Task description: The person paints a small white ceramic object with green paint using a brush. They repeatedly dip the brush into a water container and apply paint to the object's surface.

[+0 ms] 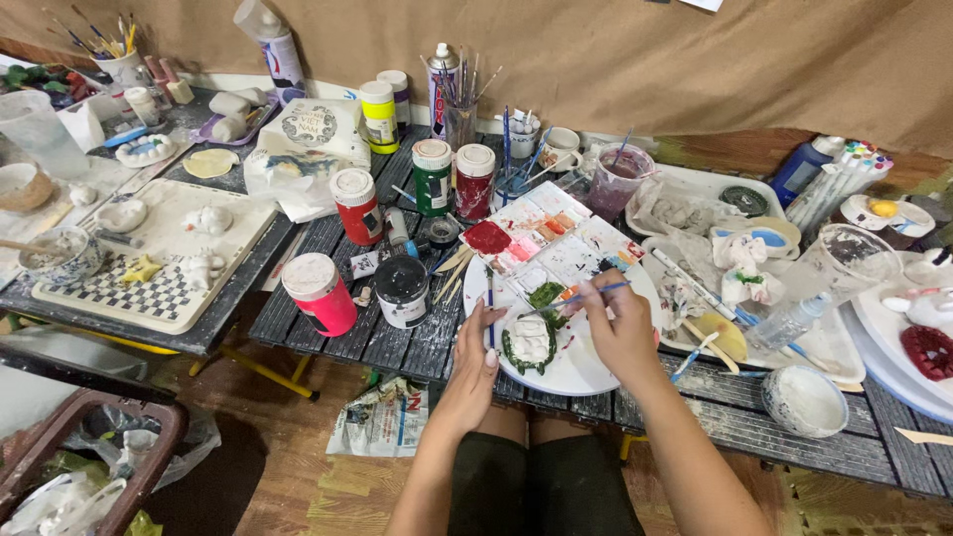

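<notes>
My right hand [621, 330] holds a thin paintbrush [581, 296] whose tip touches green paint on a white plate [576, 372]. My left hand [476, 349] rests on the plate's left rim, with a blue-handled brush [490, 316] under its fingers, beside a small white plaster figure [530, 340] edged in green. A paint palette [556, 238] with red, pink and orange wells lies just beyond the plate.
Paint jars stand on the dark slatted table: pink [319, 294], black [402, 291], red [356, 205], green [432, 177], dark red [475, 181], yellow [378, 116]. A checkered tray [149, 298] with plaster pieces lies left. Trays, a water cup [618, 179] and bowl [806, 401] sit right. A bin [84, 462] is lower left.
</notes>
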